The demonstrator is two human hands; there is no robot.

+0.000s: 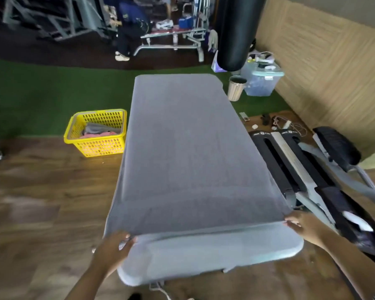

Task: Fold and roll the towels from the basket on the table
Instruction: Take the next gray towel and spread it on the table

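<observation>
A large grey towel [188,152] lies spread flat along the padded table [214,258], covering nearly all of it; only the near end of the pale table top shows. My left hand [113,250] pinches the towel's near left corner. My right hand [301,224] pinches the near right corner. The towel's near edge runs straight between the two hands. A yellow basket [74,133] stands on the floor left of the table, with grey and pink towels [97,132] inside.
Black and grey gym equipment [307,169] lies on the floor close to the table's right side. A small bin [235,88] and a clear lidded box [261,83] stand beyond the far right corner. A black punching bag [236,33] hangs behind. A person stands far back by benches.
</observation>
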